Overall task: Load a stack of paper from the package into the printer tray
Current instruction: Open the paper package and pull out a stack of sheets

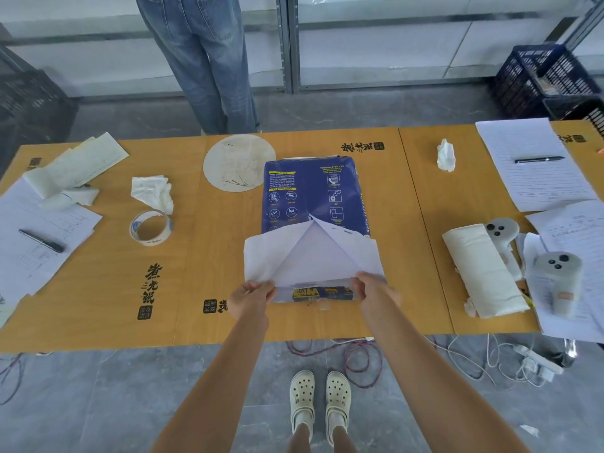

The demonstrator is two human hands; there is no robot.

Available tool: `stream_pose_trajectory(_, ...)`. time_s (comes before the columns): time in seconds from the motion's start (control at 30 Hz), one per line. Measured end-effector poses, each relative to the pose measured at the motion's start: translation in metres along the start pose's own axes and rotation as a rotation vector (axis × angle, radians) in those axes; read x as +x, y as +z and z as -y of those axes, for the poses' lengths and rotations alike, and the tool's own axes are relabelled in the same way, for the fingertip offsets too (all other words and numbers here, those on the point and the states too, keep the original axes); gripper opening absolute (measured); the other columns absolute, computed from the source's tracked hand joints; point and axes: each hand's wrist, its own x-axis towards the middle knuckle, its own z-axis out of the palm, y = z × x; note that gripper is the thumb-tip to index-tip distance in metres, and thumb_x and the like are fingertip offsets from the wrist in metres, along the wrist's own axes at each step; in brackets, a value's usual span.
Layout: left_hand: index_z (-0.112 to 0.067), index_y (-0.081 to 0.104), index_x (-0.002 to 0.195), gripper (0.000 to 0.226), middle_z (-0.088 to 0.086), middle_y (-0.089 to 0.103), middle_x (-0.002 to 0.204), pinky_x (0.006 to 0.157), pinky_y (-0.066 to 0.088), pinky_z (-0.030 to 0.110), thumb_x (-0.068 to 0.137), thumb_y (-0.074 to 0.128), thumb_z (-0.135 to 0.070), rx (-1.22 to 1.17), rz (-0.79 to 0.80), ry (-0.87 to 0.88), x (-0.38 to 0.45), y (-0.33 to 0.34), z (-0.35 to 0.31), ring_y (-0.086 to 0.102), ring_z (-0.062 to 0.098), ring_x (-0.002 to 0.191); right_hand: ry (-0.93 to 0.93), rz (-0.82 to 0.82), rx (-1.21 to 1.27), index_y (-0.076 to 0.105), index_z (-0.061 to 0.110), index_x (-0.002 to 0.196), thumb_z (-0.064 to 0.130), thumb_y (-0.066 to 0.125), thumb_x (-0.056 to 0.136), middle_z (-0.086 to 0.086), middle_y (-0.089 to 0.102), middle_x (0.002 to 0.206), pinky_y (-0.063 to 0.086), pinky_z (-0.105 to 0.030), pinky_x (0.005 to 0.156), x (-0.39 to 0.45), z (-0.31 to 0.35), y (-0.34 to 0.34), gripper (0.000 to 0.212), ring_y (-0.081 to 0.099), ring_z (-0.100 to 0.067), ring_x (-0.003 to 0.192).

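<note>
A dark blue paper package (309, 194) lies lengthwise on the middle of the wooden table (202, 282), its near end opened. The white inner flaps (271, 256) are folded back towards me, and white paper (310, 256) shows between them. My left hand (251, 297) pinches the near left corner of the wrapper flap. My right hand (372, 287) grips the near right corner. A blue and yellow strip of the wrapper (322, 293) shows between my hands. No printer or tray is in view.
A tape roll (151, 227), crumpled tissues (153, 191), a round white disc (238, 163) and sheets with a pen (41, 240) lie left. Right: a paper towel roll (483, 273), two controllers (555, 276), lined sheets with a pen (539, 159). A person in jeans (206, 60) stands beyond the table. Cables (359, 358) cross the floor.
</note>
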Motion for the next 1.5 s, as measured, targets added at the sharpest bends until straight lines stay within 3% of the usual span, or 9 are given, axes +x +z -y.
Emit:
stream_pose_trajectory(0.1, -0.011, 0.052, 0.06, 0.03, 0.005, 0.064, 0.07, 0.052, 0.056, 0.018, 0.068, 0.075, 0.006, -0.046, -0.061, -0.011, -0.005, 0.005, 0.003, 0.067, 0.021, 0.064, -0.026, 0.011, 0.029, 0.06, 0.001, 0.067, 0.0, 0.074, 0.07, -0.005, 0.065, 0.048, 0.039, -0.01, 0.031, -0.002, -0.003, 0.0, 0.014, 0.055, -0.006, 0.03)
stream_pose_trajectory(0.27, -0.011, 0.053, 0.059, 0.029, 0.005, 0.065, 0.068, 0.048, 0.055, 0.018, 0.069, 0.075, 0.004, -0.096, -0.099, -0.023, -0.009, 0.009, 0.005, 0.067, 0.019, 0.062, -0.039, 0.017, 0.051, 0.057, -0.001, 0.065, -0.004, 0.075, 0.068, -0.013, 0.064, 0.068, 0.045, -0.013, 0.035, -0.004, -0.003, -0.001, 0.019, 0.059, -0.008, 0.033)
stream_pose_trajectory(0.43, -0.011, 0.052, 0.062, 0.029, 0.006, 0.065, 0.071, 0.054, 0.057, 0.02, 0.069, 0.074, 0.006, -0.072, -0.068, -0.021, -0.003, 0.001, 0.002, 0.068, 0.019, 0.062, -0.057, 0.019, 0.017, 0.058, 0.0, 0.06, -0.009, 0.075, 0.067, -0.01, 0.063, 0.058, 0.05, -0.016, 0.038, 0.0, -0.005, -0.003, 0.02, 0.063, -0.018, 0.048)
stream_pose_trajectory(0.6, -0.012, 0.048, 0.064, 0.032, 0.006, 0.066, 0.071, 0.059, 0.055, 0.023, 0.069, 0.073, 0.005, -0.041, -0.025, -0.022, 0.002, -0.009, 0.004, 0.068, 0.017, 0.057, -0.041, 0.04, -0.095, 0.058, 0.002, 0.064, -0.005, 0.075, 0.067, -0.003, 0.061, 0.036, 0.052, -0.018, 0.042, 0.005, -0.012, -0.013, 0.019, 0.059, -0.01, 0.033)
stream_pose_trajectory(0.67, -0.011, 0.049, 0.065, 0.031, 0.008, 0.066, 0.07, 0.056, 0.056, 0.022, 0.069, 0.074, 0.007, -0.025, -0.003, -0.026, 0.004, -0.013, 0.007, 0.067, 0.015, 0.051, -0.027, 0.051, -0.125, 0.057, 0.001, 0.062, -0.005, 0.075, 0.068, -0.004, 0.061, 0.036, 0.051, -0.017, 0.04, 0.007, -0.012, -0.019, 0.019, 0.057, -0.009, 0.031)
stream_pose_trajectory(0.93, -0.008, 0.051, 0.066, 0.028, 0.011, 0.065, 0.072, 0.052, 0.057, 0.02, 0.069, 0.073, 0.009, -0.041, 0.049, -0.019, 0.007, -0.018, 0.012, 0.066, 0.019, 0.061, -0.019, 0.133, -0.176, 0.062, 0.0, 0.076, 0.006, 0.075, 0.073, -0.006, 0.065, 0.043, 0.049, -0.016, 0.038, 0.013, -0.008, -0.026, 0.014, 0.062, -0.009, 0.037)
stream_pose_trajectory(1.13, -0.007, 0.053, 0.067, 0.027, 0.012, 0.065, 0.073, 0.061, 0.058, 0.026, 0.067, 0.073, 0.011, -0.056, 0.091, -0.018, 0.008, -0.022, 0.016, 0.066, 0.011, 0.044, -0.05, 0.141, -0.178, 0.06, 0.002, 0.072, 0.004, 0.074, 0.073, -0.004, 0.064, 0.039, 0.047, -0.014, 0.035, 0.012, -0.009, -0.031, 0.014, 0.061, -0.007, 0.036)
stream_pose_trajectory(1.5, 0.0, 0.065, 0.086, 0.021, 0.015, 0.069, 0.077, 0.061, 0.059, 0.024, 0.069, 0.073, 0.01, -0.008, 0.195, -0.086, 0.002, -0.055, 0.035, 0.069, 0.016, 0.056, -0.049, 0.194, -0.272, 0.063, 0.0, 0.073, 0.006, 0.071, 0.077, -0.005, 0.067, 0.047, 0.049, -0.015, 0.038, 0.007, -0.025, -0.062, 0.01, 0.064, -0.009, 0.041)
